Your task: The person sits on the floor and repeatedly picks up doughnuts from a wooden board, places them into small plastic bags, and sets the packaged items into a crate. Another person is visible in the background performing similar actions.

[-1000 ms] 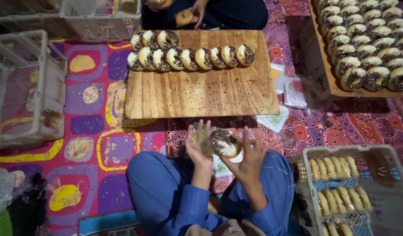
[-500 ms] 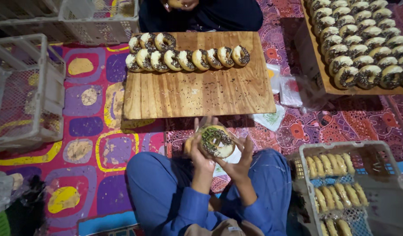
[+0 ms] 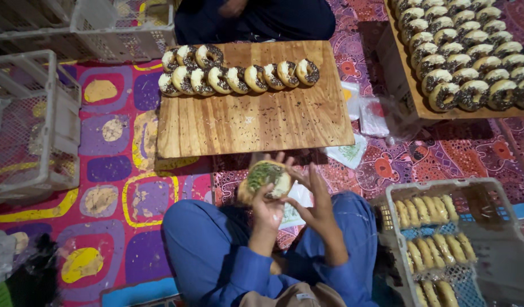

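Note:
I sit cross-legged in blue trousers and hold a doughnut with dark and green sprinkles over my lap. My left hand grips it from below. My right hand has its fingers spread against the doughnut's right edge. Just beyond my hands lies a wooden board. Along the board's far edge are two rows of sprinkled doughnuts; the near part of the board is bare.
A grey crate of plain doughnuts stands at my right knee. A second board full of sprinkled doughnuts is at the far right. White crates stand left. Another person sits beyond the board. Plastic bags lie on the patterned mat.
The doughnut has shifted a little left and tilted into my left hand. My right hand's fingers have spread along its edge. The view has dipped slightly.

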